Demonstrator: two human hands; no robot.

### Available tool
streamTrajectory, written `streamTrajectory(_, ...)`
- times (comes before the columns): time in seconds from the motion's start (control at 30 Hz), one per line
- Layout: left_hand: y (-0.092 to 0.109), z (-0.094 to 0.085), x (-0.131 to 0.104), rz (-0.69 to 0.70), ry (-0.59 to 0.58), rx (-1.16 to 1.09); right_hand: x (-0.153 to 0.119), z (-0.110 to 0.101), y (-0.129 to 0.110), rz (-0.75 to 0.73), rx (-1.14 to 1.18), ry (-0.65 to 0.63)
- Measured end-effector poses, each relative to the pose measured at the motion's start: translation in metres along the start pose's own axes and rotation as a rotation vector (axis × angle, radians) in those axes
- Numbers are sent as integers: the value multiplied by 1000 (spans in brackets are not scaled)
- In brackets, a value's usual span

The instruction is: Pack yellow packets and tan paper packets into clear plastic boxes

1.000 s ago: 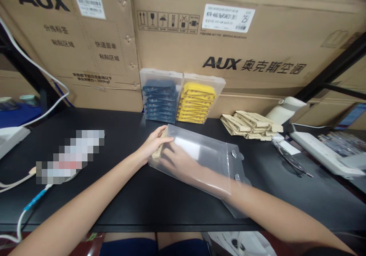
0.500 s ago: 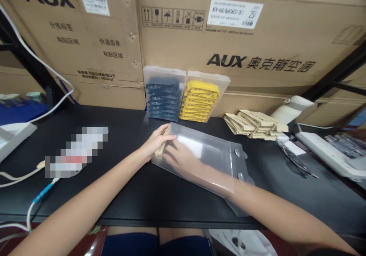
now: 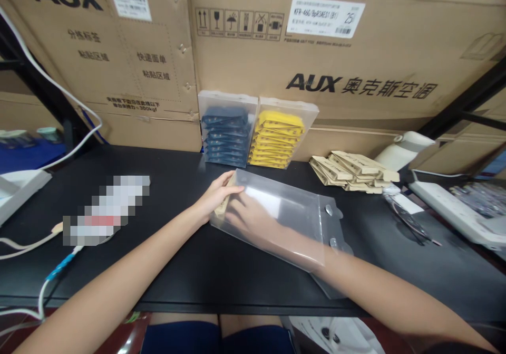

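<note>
Black table (image 3: 174,280) lies under everything near the fingers. One clear box (image 3: 294,206) is on it, its closed end grasped by the left fingers (image 3: 236,190), thumb on top. The right fingers (image 3: 238,206) are curled inside that box, close to the left ones; I cannot tell whether they grip anything. One tan packet (image 3: 222,205) shows at the closed end, just beside both sets of fingers. The open flap (image 3: 331,227) is on the far side of the right wrist from the fingers.

Well left of the fingers is one pixelated thing (image 3: 106,211); well right are one pair of glasses (image 3: 411,221) and one white power strip (image 3: 454,211).

Beyond and right of the fingers lies one loose pile of tan packets (image 3: 356,170), several but overlapping, with one white bottle (image 3: 401,153) behind. Straight beyond the fingers stand two filled boxes, one of blue packets (image 3: 225,137), one of yellow packets (image 3: 276,137), layered too tightly to count. Farthest back is AUX-printed cardboard (image 3: 245,64).
</note>
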State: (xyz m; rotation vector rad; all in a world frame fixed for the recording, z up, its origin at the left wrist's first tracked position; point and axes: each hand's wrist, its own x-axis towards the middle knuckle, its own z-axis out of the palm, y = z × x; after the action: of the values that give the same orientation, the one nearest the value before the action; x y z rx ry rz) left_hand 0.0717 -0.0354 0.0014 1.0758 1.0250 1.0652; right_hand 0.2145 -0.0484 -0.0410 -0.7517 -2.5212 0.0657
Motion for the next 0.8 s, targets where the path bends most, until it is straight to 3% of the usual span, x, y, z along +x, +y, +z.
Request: streamTrajectory(0.8,0,0,-1,-4,8,5,1,-4,-3,0,52,-9)
